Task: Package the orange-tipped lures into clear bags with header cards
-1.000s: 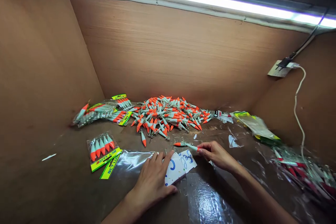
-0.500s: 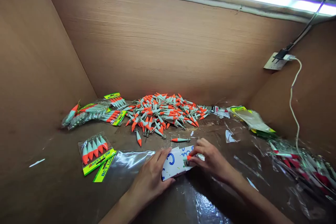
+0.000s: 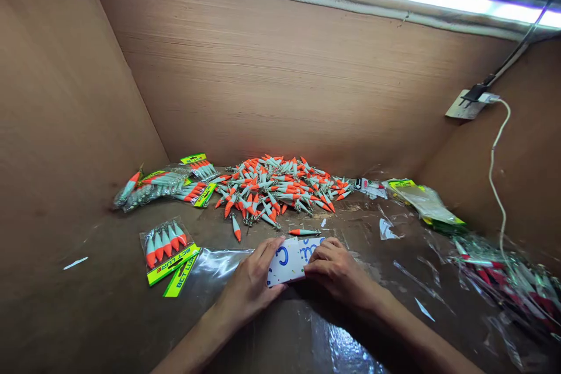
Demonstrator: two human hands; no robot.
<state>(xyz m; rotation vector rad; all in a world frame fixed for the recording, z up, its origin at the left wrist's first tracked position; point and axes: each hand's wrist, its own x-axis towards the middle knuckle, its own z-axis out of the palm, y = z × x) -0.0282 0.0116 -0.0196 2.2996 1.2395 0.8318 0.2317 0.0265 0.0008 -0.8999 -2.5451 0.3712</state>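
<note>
A small white cardboard box (image 3: 284,264) with blue lettering lies between my two hands above the table. My left hand (image 3: 253,276) clasps its left side, thumb below and fingers along the top. At the box's right end my right hand (image 3: 335,266) is closed, fingertips pressed against the printed card; whatever is under those fingers is hidden. Just beyond the box, a single orange and pale-green squid lure (image 3: 304,232) rests on the table. Behind it spreads a large heap of the same lures (image 3: 272,187). Another loose lure (image 3: 236,228) points toward me at the heap's front.
Left of my hands lies a clear packet of lures (image 3: 165,243) with a yellow-green header card (image 3: 180,276). More filled packets (image 3: 162,187) are piled at back left. Flat empty bags (image 3: 423,201) lie at back right, with wrapped red-and-white lures (image 3: 512,280) nearer. A white cable (image 3: 495,169) hangs there.
My right hand has closed in over the box's right end, and the orange-tipped lure seen in its fingers is now hidden. The view has shifted slightly.
</note>
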